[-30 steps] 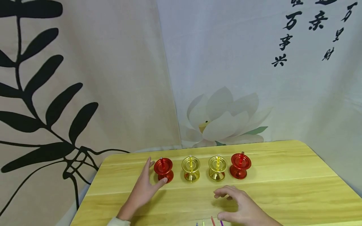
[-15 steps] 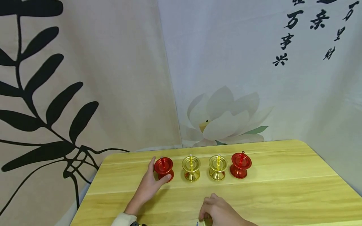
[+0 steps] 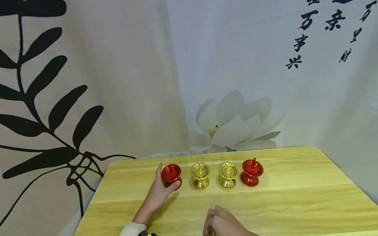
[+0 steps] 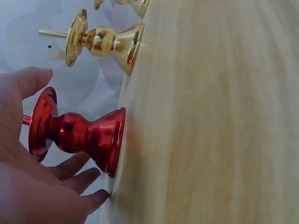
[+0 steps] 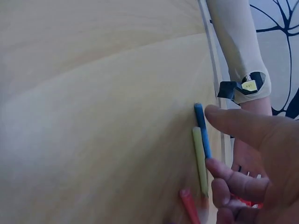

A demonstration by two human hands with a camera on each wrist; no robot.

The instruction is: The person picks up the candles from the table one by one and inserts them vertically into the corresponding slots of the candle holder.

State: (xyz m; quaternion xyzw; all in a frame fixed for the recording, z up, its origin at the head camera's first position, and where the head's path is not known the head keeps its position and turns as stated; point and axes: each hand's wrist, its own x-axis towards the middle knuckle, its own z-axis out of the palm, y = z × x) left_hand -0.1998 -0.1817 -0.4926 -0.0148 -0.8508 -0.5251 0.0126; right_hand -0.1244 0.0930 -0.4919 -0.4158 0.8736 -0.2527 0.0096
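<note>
My left hand (image 3: pixel 157 193) is around the left side of a red candle holder (image 3: pixel 171 172). In the left wrist view the thumb is extended beside the dish of this red candle holder (image 4: pixel 74 133), and the other fingers are spread along its far side, near the table. My right hand (image 3: pixel 221 221) is low at the front of the table. The right wrist view shows its thumb and index fingertips right at a slim blue candle (image 5: pixel 202 128), thumb and index apart. A pale yellow candle (image 5: pixel 200 161) lies against the blue one, and a red candle (image 5: pixel 188 205) lies nearby.
Two gold candle holders, one left (image 3: pixel 200 175) and one right (image 3: pixel 228 175), stand in a row with another red candle holder (image 3: pixel 251 172) at the right end. The wooden table (image 3: pixel 295 203) reaches back to a printed cloth (image 3: pixel 133 82).
My right hand has moved left and down, from over the red and purple candles to the blue one. My left hand has closed in slightly on the red candle holder, which stays in place.
</note>
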